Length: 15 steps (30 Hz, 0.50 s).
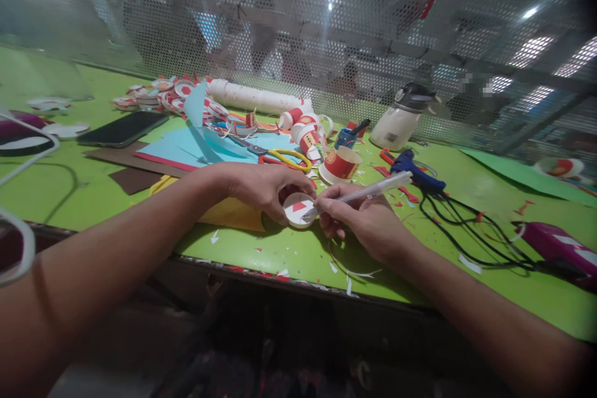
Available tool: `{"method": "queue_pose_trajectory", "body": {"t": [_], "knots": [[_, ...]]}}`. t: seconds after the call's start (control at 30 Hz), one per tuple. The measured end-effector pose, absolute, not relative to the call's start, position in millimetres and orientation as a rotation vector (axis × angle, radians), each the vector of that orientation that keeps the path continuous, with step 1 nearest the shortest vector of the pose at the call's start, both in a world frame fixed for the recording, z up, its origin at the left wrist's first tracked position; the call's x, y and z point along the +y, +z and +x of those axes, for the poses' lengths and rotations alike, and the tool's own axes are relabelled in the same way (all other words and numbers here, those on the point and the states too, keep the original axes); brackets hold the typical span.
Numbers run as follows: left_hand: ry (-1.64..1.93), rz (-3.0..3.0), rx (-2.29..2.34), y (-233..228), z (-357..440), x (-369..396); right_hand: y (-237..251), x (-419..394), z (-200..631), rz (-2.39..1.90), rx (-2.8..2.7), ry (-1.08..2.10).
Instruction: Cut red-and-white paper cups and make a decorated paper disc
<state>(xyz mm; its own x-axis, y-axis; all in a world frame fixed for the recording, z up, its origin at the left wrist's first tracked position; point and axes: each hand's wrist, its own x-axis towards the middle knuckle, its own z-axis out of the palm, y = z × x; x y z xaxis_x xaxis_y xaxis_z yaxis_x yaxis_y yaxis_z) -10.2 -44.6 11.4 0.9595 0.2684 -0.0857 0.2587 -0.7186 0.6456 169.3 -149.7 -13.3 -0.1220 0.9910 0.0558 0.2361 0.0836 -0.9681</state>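
Observation:
My left hand (261, 188) grips a cut paper cup base (295, 216) from its far left side, just above the green table. The round white face has a red shape on it and is tilted toward me. In my right hand (359, 217) is a pen (373, 188) with a clear barrel, its tip touching or close to the white disc. Behind my hands stands a cut red-and-white paper cup (339, 165). Scissors with yellow handles (293, 158) lie beyond my left hand on light blue paper (175, 148).
A glue gun (415, 173) with a black cord and a purple device (559, 249) lie right. A white bottle (398, 118) stands behind. Left are a phone (124, 129) and piled cup pieces (172, 96). Scraps litter the green table (186, 241).

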Motion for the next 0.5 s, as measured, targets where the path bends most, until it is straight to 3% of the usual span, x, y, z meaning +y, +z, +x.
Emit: {"method": "queue_pose_trajectory", "body": {"t": [0.5], "knots": [[0.008, 2.416, 0.384, 13.1, -10.1, -46.2, -13.6, -150.0, 168.8, -1.265, -1.517, 1.152]]}}
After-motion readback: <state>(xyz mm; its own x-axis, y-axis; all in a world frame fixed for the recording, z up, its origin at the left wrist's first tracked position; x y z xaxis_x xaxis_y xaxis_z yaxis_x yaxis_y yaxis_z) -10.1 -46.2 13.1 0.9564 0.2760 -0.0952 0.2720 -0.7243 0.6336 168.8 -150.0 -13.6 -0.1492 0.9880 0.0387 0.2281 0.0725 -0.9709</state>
